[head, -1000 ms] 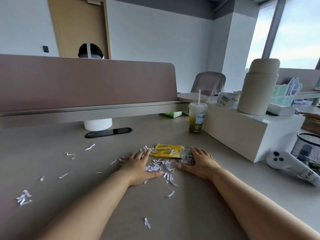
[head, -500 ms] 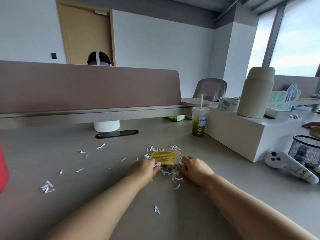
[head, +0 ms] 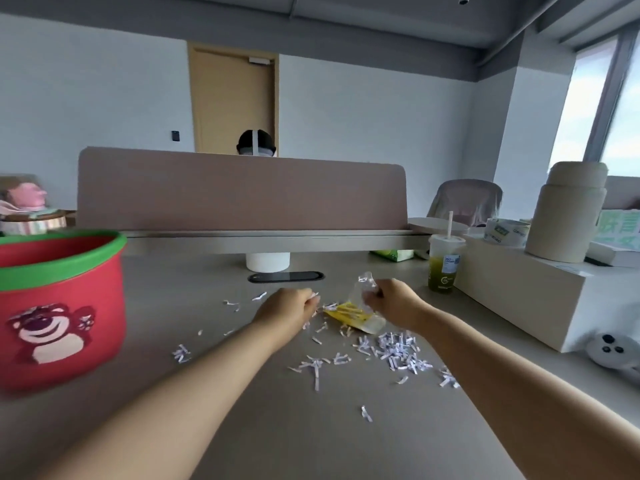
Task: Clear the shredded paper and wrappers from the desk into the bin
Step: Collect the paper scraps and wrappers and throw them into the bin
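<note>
Left hand point(head: 287, 306) was curled into a fist with a few bits of shredded paper point(head: 398, 349) poking out by the knuckles, so it was clamped on a small pinch of the stuff. Right hand point(head: 393, 299) had its fingers closed round a crumpled clear wrapper point(head: 366, 287) that stuck up above the fist. A yellow wrapper point(head: 351, 315) hung slanted just under that hand, between the two fists. It looked caught in the same grip, but I honestly couldn't tell if its low end was touching the desk point(head: 277, 434) or not.

Most of the shreds weren't in anyone's hand. The biggest heap sat on the desk just below the right wrist, with looser strips trailing left under the left forearm and a few stragglers further out, some nearer the camera and some up past the left fist.

The bin point(head: 86, 292), red with a green rim and a cartoon bear on the side, stood upright on the desk at the far left, well apart from both hands.

Off to the right was a green drink cup point(head: 444, 271) with a straw, right beside a white box point(head: 540, 303) carrying a cream flask point(head: 568, 216) and a tape roll point(head: 504, 231). A white controller point(head: 609, 351) lay near the box's front corner.
</note>
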Tool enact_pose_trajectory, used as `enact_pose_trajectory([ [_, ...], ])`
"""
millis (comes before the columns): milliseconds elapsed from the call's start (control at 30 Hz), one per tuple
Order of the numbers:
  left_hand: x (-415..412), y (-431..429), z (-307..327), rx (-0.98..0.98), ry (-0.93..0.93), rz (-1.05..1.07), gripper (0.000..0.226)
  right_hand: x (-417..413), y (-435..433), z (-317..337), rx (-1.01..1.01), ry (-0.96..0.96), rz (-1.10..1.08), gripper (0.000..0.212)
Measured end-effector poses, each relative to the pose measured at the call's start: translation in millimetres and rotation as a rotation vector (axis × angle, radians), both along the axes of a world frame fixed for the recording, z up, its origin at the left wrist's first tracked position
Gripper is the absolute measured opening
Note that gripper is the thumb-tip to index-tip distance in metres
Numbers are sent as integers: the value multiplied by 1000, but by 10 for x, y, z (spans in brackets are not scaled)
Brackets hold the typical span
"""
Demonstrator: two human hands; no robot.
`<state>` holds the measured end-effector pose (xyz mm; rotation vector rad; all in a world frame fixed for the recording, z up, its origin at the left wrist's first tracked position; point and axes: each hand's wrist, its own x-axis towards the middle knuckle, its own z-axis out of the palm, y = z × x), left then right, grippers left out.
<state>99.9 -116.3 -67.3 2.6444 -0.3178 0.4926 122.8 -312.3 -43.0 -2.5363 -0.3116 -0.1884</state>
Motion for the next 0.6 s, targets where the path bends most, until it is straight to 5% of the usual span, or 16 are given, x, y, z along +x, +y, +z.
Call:
enact_pose_trajectory([
  [600,-779,2552,1164,-38,-292,478,36,-159,2752,1035,300,-100,555,34],
])
